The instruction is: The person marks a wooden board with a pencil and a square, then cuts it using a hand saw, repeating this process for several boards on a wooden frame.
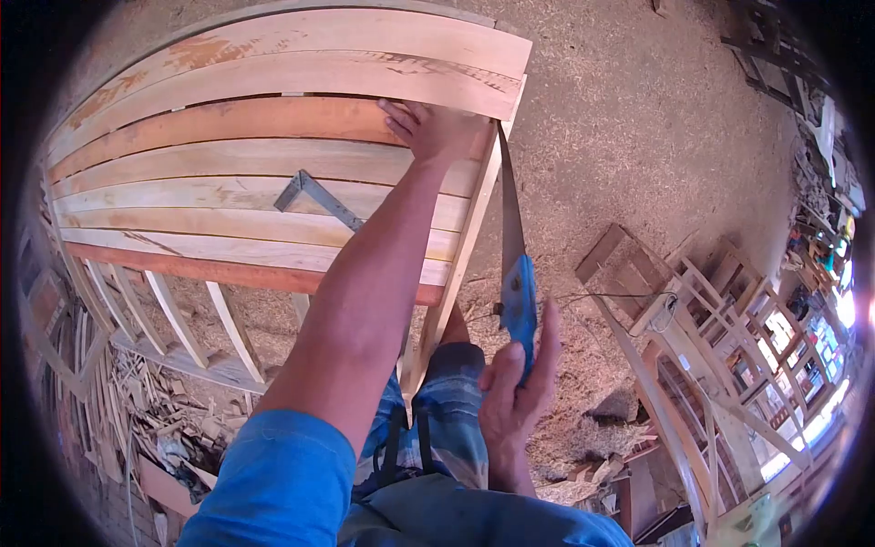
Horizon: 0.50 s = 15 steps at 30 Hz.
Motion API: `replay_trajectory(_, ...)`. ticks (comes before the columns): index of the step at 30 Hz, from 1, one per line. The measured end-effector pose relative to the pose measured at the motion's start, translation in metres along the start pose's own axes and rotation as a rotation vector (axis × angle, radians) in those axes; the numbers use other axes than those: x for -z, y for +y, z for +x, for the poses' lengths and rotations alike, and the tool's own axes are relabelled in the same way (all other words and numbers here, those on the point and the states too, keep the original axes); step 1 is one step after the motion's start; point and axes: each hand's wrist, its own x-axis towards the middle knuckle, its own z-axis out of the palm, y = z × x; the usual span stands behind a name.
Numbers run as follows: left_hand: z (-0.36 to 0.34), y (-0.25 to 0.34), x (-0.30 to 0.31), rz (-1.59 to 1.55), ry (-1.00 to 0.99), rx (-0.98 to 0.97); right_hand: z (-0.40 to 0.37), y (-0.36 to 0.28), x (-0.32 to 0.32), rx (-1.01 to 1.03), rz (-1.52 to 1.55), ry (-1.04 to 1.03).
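My right hand (521,383) is wrapped round the blue handle of a hand saw (518,292). The saw's dark blade points away from me, its far end against the right end of the planks, by the frame's edge strip (476,205). My left hand (433,132) rests on the reddish plank (273,121) near that end, its visible fingers spread, just below the pale upper plank (437,77). Left of my forearm, a metal try square (324,199) lies on the lower planks, one end hidden behind the arm.
Wooden frames and benches (711,365) stand at the right, with a thin cable across one. Scrap wood (173,415) is piled at the lower left. Slats (232,328) show below the planks. Shavings cover the ground (638,137).
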Motion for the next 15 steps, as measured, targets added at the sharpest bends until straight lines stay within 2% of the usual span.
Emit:
replay_trajectory(2,0.004,0.007,0.009,0.009,-0.139,0.042,0.013,-0.007,-0.009,0.006,-0.021,-0.003)
replay_trajectory(5,0.005,0.007,0.000,0.051,-0.145,0.056,0.023,-0.006,-0.011,0.055,-0.099,0.005)
replay_trajectory(9,0.000,0.013,0.004,0.109,-0.113,0.076,0.017,-0.018,0.000,0.012,-0.069,-0.004)
replay_trajectory(11,-0.005,0.017,0.012,0.121,-0.133,0.064,0.031,-0.015,-0.006,0.017,-0.080,0.002)
replay_trajectory(15,0.008,-0.001,-0.019,0.120,0.005,0.035,0.086,-0.018,-0.037,0.037,-0.084,0.028)
